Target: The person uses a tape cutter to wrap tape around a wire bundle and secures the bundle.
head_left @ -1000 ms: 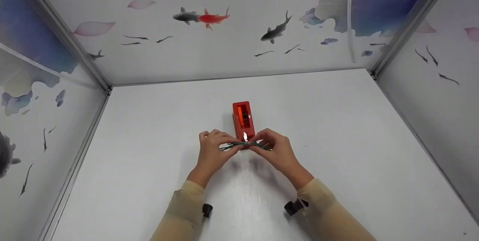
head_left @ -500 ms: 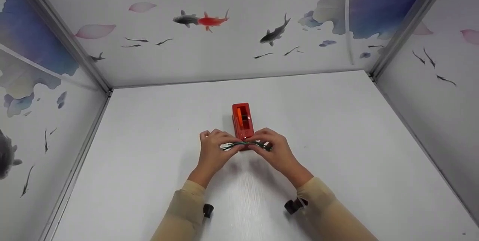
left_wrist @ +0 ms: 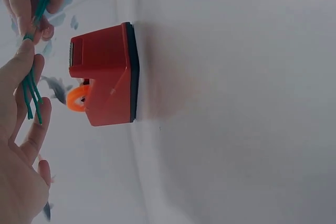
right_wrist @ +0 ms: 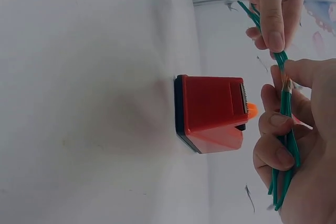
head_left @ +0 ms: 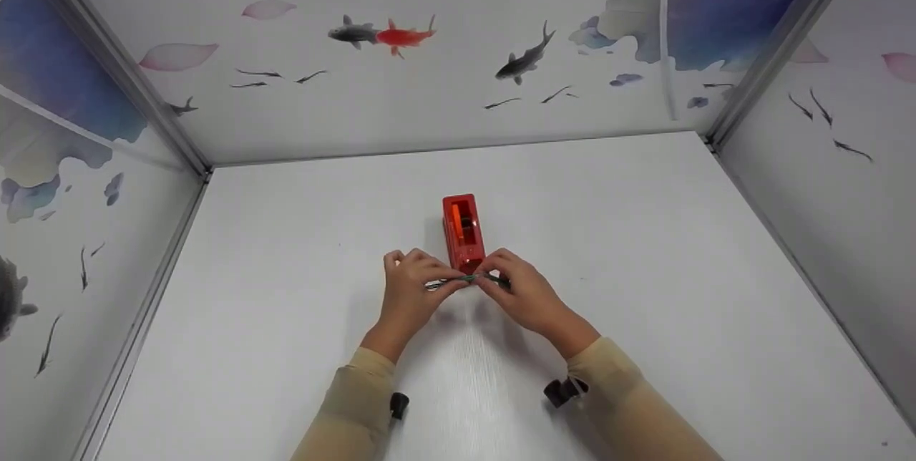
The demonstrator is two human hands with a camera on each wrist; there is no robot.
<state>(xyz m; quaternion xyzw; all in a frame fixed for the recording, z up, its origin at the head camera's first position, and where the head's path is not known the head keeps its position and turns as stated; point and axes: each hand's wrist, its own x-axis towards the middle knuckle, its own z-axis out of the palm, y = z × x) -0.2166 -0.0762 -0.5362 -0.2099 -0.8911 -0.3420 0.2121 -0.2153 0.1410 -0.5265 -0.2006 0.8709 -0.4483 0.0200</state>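
Note:
A bundle of thin green wires [head_left: 469, 278] is held across, between both hands, just in front of the red tape dispenser [head_left: 451, 243]. My left hand [head_left: 413, 293] pinches one half between thumb and fingertips; several loose ends [left_wrist: 34, 95] stick out below the pinch in the left wrist view. My right hand [head_left: 528, 296] pinches the bundle near its middle, with curled fingers round the other half. A short copper-coloured stretch [right_wrist: 286, 81] shows at the right fingertips in the right wrist view. The dispenser stands upright, with an orange ring [left_wrist: 77, 98] inside and a toothed cutting edge [right_wrist: 243, 97].
The white tabletop [head_left: 286, 246] extends around the hands and dispenser. White panels printed with fish and petals, such as the back wall [head_left: 444, 96], enclose it on three sides. A small black device [head_left: 564, 392] is strapped at the right wrist, another [head_left: 398, 404] at the left.
A bright glint over the dispenser's near end, seen one second ago, is gone. The right fingers have shifted slightly left and down along the wires; the left hand has barely moved.

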